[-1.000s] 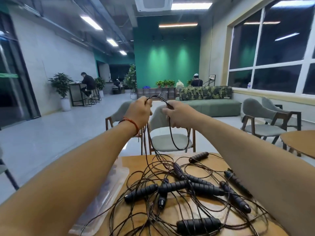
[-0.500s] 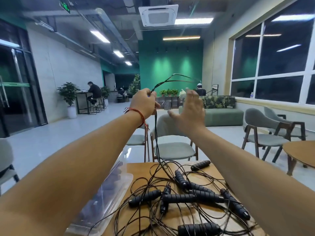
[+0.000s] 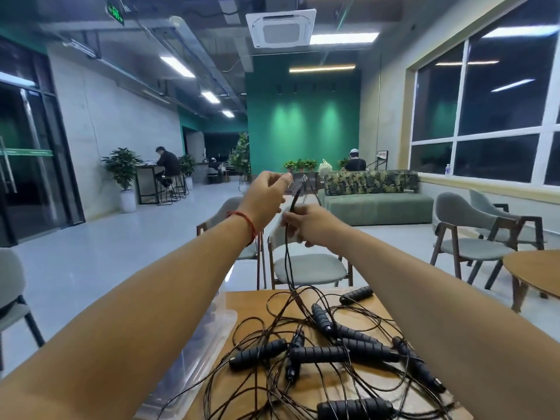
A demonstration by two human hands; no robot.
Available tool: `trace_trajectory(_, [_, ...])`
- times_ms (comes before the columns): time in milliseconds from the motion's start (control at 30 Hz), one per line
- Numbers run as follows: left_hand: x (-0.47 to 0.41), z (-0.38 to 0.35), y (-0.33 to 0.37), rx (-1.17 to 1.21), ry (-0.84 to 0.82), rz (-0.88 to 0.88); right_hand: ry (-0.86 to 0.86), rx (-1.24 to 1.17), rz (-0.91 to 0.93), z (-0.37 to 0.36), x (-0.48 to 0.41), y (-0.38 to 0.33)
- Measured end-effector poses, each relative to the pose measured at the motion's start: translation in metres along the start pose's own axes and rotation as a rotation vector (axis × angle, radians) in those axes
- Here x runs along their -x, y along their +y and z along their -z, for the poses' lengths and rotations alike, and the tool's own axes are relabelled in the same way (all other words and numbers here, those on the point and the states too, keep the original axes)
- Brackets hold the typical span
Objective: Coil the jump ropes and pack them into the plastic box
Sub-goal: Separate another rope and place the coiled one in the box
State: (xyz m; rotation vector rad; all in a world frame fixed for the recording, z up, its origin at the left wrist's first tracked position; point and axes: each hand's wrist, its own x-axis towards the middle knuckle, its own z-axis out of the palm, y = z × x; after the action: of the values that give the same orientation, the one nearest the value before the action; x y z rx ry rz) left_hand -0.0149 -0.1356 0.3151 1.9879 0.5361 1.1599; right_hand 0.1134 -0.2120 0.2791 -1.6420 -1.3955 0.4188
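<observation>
Starting at the left edge, the clear plastic box (image 3: 194, 344) lies low beside the wooden table (image 3: 245, 307), partly behind my left forearm, and I can't make out anything packed in it. Further in, the left hand (image 3: 263, 201) is raised with its fingertips drawn together just above and left of the right. Blur hides whether it actually pinches a strand, so I can't tell. Close beside it and slightly lower, the right hand (image 3: 309, 224) is curled round a gathered bunch of cord (image 3: 287, 262). The bunch pokes up out of the fist and hangs down to the table.

Below and to the right, the jump ropes (image 3: 357, 347) sprawl in one tangle of black handles and thin loops, none of them coiled yet by my reading.

I take the step in hand to be drawing one rope free and winding it. To do it well, I would anchor the bunch firmly in the right hand and let the left feed even loops into it. I would lift slowly so the hanging cord slides out of the pile instead of dragging neighbouring handles off the table edge, and stop when a loop snags.
</observation>
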Motion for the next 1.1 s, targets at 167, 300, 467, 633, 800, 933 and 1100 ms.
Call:
trace_trajectory(167, [0.035,-0.008,-0.055,-0.079,-0.438,0.127,0.14,-0.191,-0.016,0.022,-0.013,-0.012])
trace_trajectory(300, [0.044,-0.018,-0.076,-0.245,-0.372,0.129,0.222,-0.389,-0.009,0.03,-0.02,-0.014])
trace_trajectory(467, [0.037,-0.014,-0.059,-0.123,-0.446,0.181,0.241,-0.551,-0.031,0.028,-0.019,-0.006])
trace_trajectory(633, [0.041,-0.03,-0.058,-0.201,-0.413,0.231,0.237,-0.735,-0.002,0.026,-0.021,-0.012])
trace_trajectory(800, [0.027,-0.023,-0.041,-0.088,-0.213,0.2,0.257,-0.657,-0.05,0.02,-0.021,-0.001])
trace_trajectory(933, [0.029,-0.027,-0.043,-0.148,-0.338,0.269,0.209,-0.726,-0.032,0.02,-0.019,-0.001])
trace_trajectory(1100, [0.034,-0.047,-0.059,-0.144,-0.308,0.31,0.114,-0.622,-0.029,0.019,-0.018,-0.013])
